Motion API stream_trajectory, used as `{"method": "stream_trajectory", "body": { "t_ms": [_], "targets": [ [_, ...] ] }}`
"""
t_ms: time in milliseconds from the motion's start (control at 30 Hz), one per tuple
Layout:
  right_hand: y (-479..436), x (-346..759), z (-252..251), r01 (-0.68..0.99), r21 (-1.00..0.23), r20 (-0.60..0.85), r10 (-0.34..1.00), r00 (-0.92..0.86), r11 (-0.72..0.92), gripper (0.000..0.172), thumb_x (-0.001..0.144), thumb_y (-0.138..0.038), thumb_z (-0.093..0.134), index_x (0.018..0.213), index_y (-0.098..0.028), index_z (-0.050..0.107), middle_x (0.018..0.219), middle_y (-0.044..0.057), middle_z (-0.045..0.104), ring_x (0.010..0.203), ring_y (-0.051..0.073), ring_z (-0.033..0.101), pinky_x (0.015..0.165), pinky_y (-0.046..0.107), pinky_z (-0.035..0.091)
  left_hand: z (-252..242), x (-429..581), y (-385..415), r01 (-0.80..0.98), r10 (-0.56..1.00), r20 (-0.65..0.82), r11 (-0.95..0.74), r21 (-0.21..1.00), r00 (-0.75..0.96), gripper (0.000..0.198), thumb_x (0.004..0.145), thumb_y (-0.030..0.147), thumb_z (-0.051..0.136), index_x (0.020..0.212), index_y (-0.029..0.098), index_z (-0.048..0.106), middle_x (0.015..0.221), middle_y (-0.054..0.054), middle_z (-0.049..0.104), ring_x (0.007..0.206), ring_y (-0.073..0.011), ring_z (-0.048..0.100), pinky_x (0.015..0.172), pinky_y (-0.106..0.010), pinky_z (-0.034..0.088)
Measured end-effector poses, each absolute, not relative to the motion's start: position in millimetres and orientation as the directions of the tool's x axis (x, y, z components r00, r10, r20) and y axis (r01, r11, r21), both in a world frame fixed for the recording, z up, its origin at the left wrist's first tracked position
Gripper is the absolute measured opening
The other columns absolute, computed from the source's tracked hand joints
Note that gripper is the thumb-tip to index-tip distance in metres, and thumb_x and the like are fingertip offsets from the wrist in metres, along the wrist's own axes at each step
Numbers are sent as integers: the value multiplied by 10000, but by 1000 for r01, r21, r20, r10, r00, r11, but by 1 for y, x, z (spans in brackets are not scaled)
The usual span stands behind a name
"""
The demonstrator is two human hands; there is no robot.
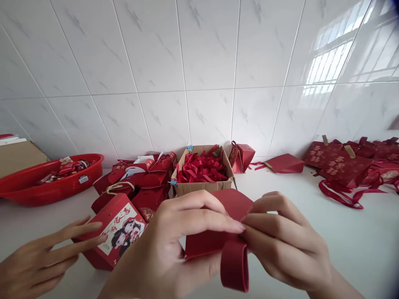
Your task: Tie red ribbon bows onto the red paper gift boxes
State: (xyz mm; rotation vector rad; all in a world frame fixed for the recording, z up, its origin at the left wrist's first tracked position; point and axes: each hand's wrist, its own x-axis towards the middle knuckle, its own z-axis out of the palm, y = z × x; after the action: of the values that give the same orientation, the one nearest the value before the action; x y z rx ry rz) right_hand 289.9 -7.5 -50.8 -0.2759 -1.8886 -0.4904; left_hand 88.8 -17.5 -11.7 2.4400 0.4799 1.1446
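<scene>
My left hand [174, 245] and my right hand [286, 245] meet at the fingertips over a folded red paper box [215, 241], held just above the white table [343, 241]. Both hands pinch the box's edge and a wide red ribbon loop [234, 265] that hangs below it. The left thumb and palm cover the box's left side. At the lower left another person's hand [40, 257] lies with fingers stretched on a red gift box with a cartoon couple label [120, 234].
A cardboard box of red ribbons [202, 168] stands against the tiled wall. Left of it is a pile of red gift boxes [140, 178] and a red basin of wrapped sweets [50, 182]. Flat red bags [343, 162] and loose ribbons lie at the right.
</scene>
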Motion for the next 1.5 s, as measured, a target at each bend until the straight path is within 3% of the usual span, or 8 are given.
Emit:
{"method": "stream_trajectory", "body": {
  "t_ms": [167,500,667,900,1067,1167,1333,1500],
  "targets": [
    [-13,290,-49,471,225,940,-63,-337,853,151,828,-53,593,731,-130,680,712,38,677,753,174,559,603,316,454,-12,90,-20,109,492,648,-836,538,581,274,725,92,725,981,191,717,1003,-55,663,844,-140,663,760,-194,542],
    [-12,299,-48,555,299,922,-85,-378,776,146,761,-36,614,765,-167,680,730,27,684,763,187,589,589,326,460,-17,94,-15,111,455,710,-873,475,537,255,737,60,709,946,205,712,1016,-69,713,927,-195,671,840,-285,550],
    [-6,294,-50,554,162,947,30,-321,817,188,757,-7,580,836,-168,635,714,42,648,723,182,555,588,324,468,-19,97,-7,119,459,723,-875,470,517,231,787,41,657,959,188,702,931,-57,731,907,-179,677,824,-269,554],
    [-3,282,-52,394,-247,896,364,-255,885,210,813,-54,579,998,-153,596,872,73,604,808,159,595,614,246,535,-20,98,-4,217,581,675,-807,549,456,139,856,82,553,876,146,675,860,-61,708,788,-146,663,693,-239,556],
    [-4,284,-58,320,-391,840,477,-260,863,185,848,-71,561,999,-176,582,909,60,588,823,135,619,665,200,580,-22,98,-3,246,589,666,-804,542,458,158,864,85,519,872,122,672,899,-90,714,807,-151,665,695,-245,558],
    [-5,284,-59,307,-418,834,496,-243,855,166,862,-99,557,1002,-185,570,909,60,582,815,134,625,651,196,586,-23,99,-3,235,606,654,-789,568,454,149,849,80,533,899,110,670,922,-101,714,836,-161,667,693,-242,564],
    [-7,281,-59,394,-349,881,441,-170,850,63,855,-128,573,870,-188,564,953,77,568,870,149,611,606,193,561,-25,102,-4,224,670,595,-726,650,444,116,819,127,584,887,123,678,871,-95,706,780,-175,671,668,-259,577],
    [-8,280,-59,391,-347,893,427,-139,852,90,848,-106,569,832,-189,538,934,74,556,875,149,619,552,160,552,-26,107,-6,167,696,586,-692,703,415,94,808,119,582,839,124,671,820,-76,692,767,-168,674,671,-246,583]
  ]
}}
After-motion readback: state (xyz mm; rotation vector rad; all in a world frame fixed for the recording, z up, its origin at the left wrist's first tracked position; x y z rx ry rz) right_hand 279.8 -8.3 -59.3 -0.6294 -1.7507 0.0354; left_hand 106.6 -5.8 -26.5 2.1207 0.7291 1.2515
